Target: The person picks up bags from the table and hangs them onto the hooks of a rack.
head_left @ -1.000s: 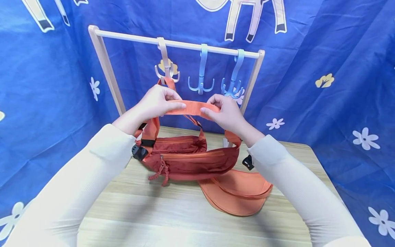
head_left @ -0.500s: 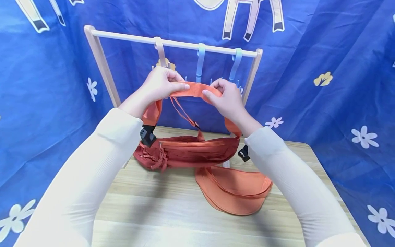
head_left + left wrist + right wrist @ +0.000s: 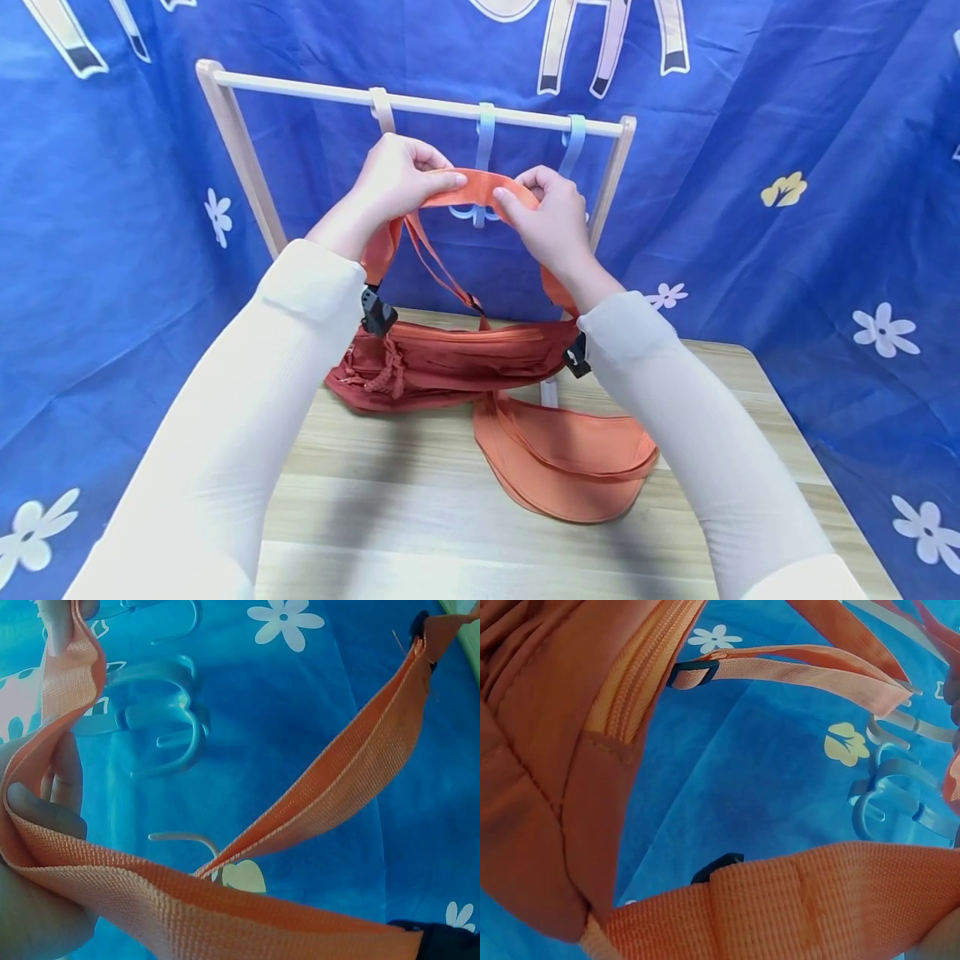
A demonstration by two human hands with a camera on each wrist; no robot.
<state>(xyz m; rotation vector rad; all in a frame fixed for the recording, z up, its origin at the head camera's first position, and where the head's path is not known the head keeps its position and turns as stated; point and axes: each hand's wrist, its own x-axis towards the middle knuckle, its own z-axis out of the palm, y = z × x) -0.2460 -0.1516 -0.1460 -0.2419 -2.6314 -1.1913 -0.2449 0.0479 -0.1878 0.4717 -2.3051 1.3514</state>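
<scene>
In the head view, my left hand (image 3: pixel 401 179) and my right hand (image 3: pixel 551 217) each pinch a wide orange strap (image 3: pixel 480 187) between thumb and fingers. A dark red waist bag (image 3: pixel 480 358) hangs below on this strap, clear of the tabletop. Black buckles (image 3: pixel 377 312) dangle at its left end, and another shows by my right cuff. A thinner orange strap (image 3: pixel 435 258) with a slider runs behind; the right wrist view shows it looped on a beige hook (image 3: pixel 885 731). More dark red fabric (image 3: pixel 367 396) lies low at left; whether it is a second bag, I cannot tell.
A wooden rack (image 3: pixel 300 86) stands at the back with a beige hook (image 3: pixel 382 108), a middle blue hook (image 3: pixel 485 137) and a right blue hook (image 3: pixel 575 146). A curved orange piece like a visor (image 3: pixel 577 475) lies on the wooden table (image 3: pixel 465 567). Blue curtains enclose the table.
Both hands have risen with the orange strap, up toward the hooks, lifting the dark red waist bag. The hands keep their pinch. The orange visor-like piece stays in place.
</scene>
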